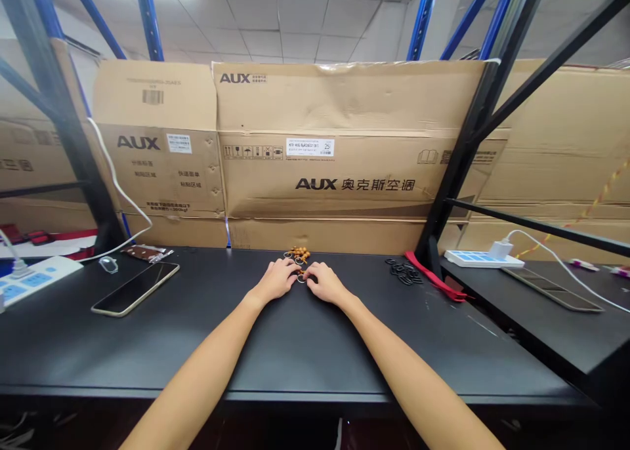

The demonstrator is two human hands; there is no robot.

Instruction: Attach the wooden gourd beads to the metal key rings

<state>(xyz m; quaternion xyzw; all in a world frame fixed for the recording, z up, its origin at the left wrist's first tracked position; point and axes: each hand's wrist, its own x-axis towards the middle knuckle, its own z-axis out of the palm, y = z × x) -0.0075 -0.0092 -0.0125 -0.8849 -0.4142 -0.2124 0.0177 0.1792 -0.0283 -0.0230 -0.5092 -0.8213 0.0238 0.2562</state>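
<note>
Near the far side of the black table, my left hand (pixel 279 278) and my right hand (pixel 323 283) come close together over a small keychain (pixel 301 279) with a silvery ring and an orange-brown part. The fingers of both hands are bent closed at its two sides, and the fingertips are partly hidden. Just beyond them lies a small pile of orange-brown keychains (pixel 300 253) with metal rings, partly covered by my left fingers.
A phone (pixel 135 290) and a brown packet (pixel 146 252) lie to the left, beside a power strip (pixel 37 276). Several black rings (pixel 406 271) and a red strap (pixel 436 278) are on the right. Cardboard boxes (pixel 339 204) wall the back; a black metal post (pixel 457 155) rises right.
</note>
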